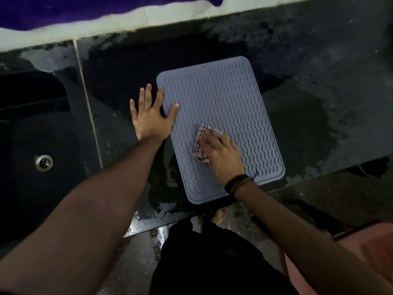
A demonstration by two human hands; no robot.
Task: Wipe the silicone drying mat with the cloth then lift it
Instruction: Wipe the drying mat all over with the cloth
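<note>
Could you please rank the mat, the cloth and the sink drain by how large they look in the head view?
1. Mat, by far the largest.
2. Cloth, partly covered by the right hand.
3. Drain, smallest.

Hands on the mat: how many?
2. The left hand lies flat across the mat's left edge; the right hand presses the cloth near its middle.
</note>
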